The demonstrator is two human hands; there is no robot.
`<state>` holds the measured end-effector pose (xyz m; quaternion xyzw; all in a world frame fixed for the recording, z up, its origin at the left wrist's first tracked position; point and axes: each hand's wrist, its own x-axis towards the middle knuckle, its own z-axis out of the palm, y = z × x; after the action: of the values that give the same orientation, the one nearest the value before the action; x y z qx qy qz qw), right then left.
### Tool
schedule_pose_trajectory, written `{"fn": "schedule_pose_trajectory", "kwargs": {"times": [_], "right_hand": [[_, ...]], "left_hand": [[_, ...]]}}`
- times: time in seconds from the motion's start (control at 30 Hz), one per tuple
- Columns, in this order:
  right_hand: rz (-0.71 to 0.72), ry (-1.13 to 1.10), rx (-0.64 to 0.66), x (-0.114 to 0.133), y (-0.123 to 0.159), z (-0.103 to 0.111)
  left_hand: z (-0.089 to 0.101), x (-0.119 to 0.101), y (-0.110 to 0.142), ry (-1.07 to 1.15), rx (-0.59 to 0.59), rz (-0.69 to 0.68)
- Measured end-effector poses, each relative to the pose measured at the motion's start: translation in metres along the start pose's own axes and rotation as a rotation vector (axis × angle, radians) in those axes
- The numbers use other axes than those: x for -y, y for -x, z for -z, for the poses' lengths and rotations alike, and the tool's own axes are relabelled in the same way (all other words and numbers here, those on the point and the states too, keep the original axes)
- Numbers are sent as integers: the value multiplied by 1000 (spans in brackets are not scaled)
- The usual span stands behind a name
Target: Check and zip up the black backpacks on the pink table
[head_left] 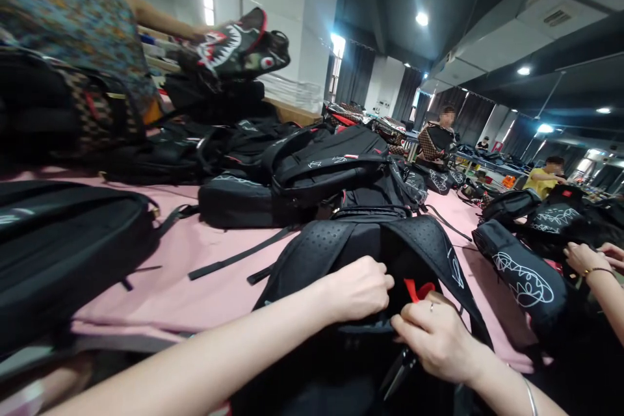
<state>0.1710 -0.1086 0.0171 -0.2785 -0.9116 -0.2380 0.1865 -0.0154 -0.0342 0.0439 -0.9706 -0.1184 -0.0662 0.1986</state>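
A black backpack [336,247] lies on the near edge of the pink surface [195,292], right in front of the person. The left hand [358,287] is curled shut and grips the dark cloth at the bag's near end. The right hand [436,338], with a ring on one finger, pinches the same edge just beside it. A small red tag [418,288] sticks up between the two hands. More black bags [312,169] are piled farther back. A big black bag [63,240] lies on the left. On the right, another person's hands [592,259] touch a bag with white drawings [524,276].
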Motion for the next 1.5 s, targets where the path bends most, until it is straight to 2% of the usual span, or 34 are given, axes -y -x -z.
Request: {"fn": "schedule_pose_trajectory", "kwargs": {"times": [0.07, 0.13, 0.23, 0.37, 0.47, 0.6, 0.67, 0.77, 0.83, 0.93, 1.03, 1.1, 1.2, 1.33, 1.4, 1.5], "right_hand": [[-28, -21, -7, -2, 1, 0], [-67, -59, -19, -6, 3, -2], [-110, -99, -17, -12, 6, -7], [-132, -78, -35, -14, 8, -10], [-141, -93, -39, -13, 9, -11], [-188, -127, -6, -13, 7, -14], [-192, -137, 10, -14, 3, -16], [-197, -122, 40, -15, -5, -18], [-201, -105, 62, -13, -10, -18], [-190, -60, 71, -9, -17, -17], [-181, -5, 49, -3, -30, -8], [-198, 1, 35, 1, -42, 6], [-281, -62, 21, 5, -62, 35], [-428, -330, 123, 0, -78, 71], [-505, -474, 159, -6, -81, 74], [-592, -539, 126, -13, -84, 60]], "left_hand": [[-5, 0, -6, -29, 15, -68], [-6, 2, -8, -10, 5, -51], [2, 8, -5, 134, -57, 155], [26, 4, 7, 577, -285, 479], [34, -8, 23, 857, -393, 574], [28, -21, 58, 999, -455, 678], [21, -23, 76, 994, -464, 673], [10, -25, 93, 883, -481, 589], [0, -28, 95, 679, -499, 565], [-15, -35, 89, 278, -493, 608], [-23, -34, 85, 116, -492, 652], [-18, -27, 86, 125, -560, 640], [6, -10, 94, 116, -667, 581], [38, 3, 104, 144, -610, 450], [42, 5, 108, 185, -558, 413], [31, 5, 112, 237, -480, 418]]}}
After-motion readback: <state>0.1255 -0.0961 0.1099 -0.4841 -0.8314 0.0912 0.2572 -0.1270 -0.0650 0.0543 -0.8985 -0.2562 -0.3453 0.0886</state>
